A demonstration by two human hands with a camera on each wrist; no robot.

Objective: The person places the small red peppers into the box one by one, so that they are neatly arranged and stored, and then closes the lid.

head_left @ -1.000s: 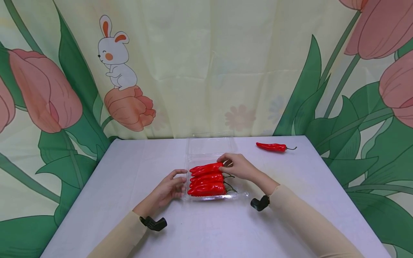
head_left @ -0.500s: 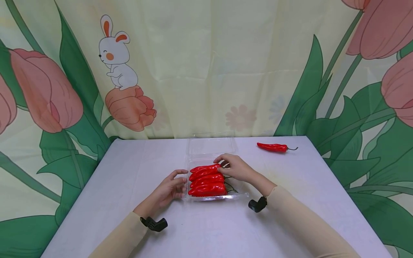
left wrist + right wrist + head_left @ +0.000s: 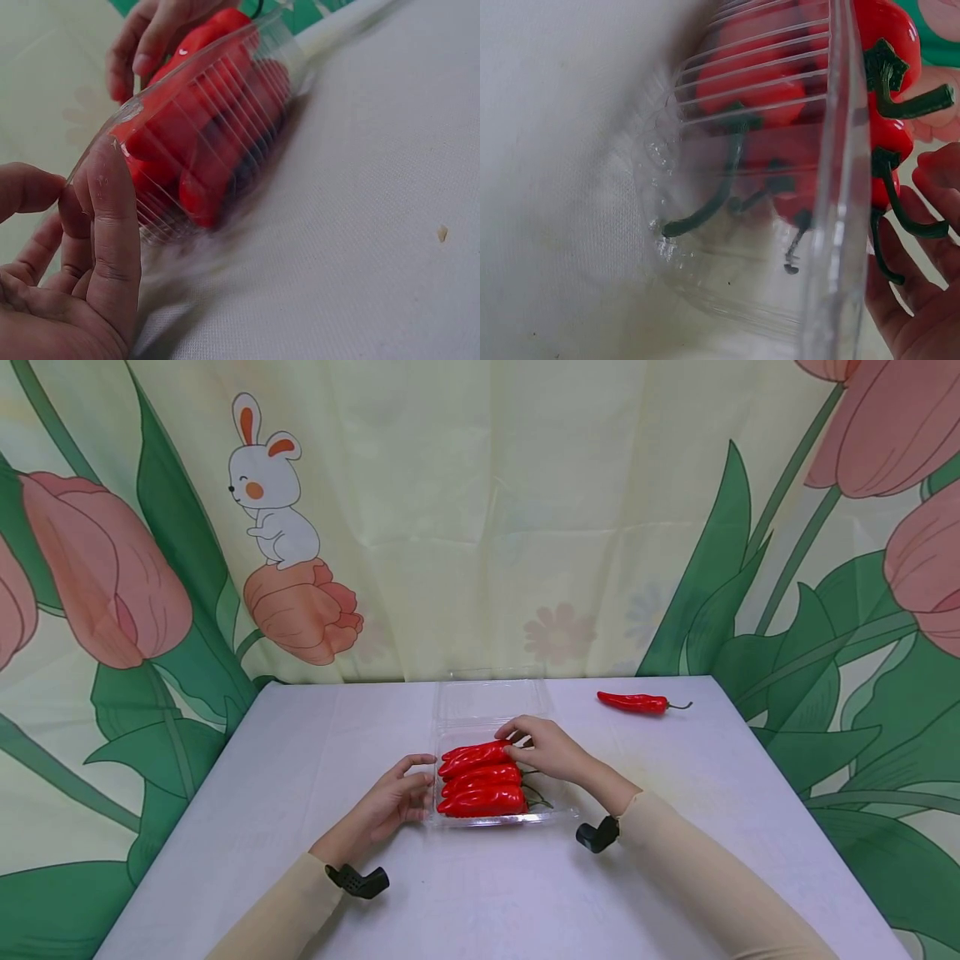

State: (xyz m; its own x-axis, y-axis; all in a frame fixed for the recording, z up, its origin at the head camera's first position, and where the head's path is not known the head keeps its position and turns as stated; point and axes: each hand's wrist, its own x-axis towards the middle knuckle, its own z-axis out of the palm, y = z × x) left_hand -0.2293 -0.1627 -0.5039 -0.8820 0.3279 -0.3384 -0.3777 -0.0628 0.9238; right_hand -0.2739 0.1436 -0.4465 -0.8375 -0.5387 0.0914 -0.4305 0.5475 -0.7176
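Observation:
A clear plastic clamshell box (image 3: 495, 823) sits mid-table with its lid (image 3: 491, 702) folded back. Several long red peppers (image 3: 483, 802) lie side by side in it, their green stems toward the right. At the box's left side, my left hand (image 3: 393, 797) pinches the rim between thumb and finger, as the left wrist view shows. My right hand (image 3: 551, 752) reaches over the right side and holds the rearmost pepper (image 3: 472, 760) near its stem end. In the right wrist view, its fingers (image 3: 911, 300) curl behind the stems.
One more red pepper (image 3: 633, 702) lies alone at the back right of the white table (image 3: 480, 893). Behind the table hangs a curtain (image 3: 465, 527) printed with tulips and a rabbit. A small dark wrist device (image 3: 358, 882) sits on each arm.
My right hand has shifted slightly left and moved the rearmost pepper lower among the others. The left hand has stayed at the box's left rim.

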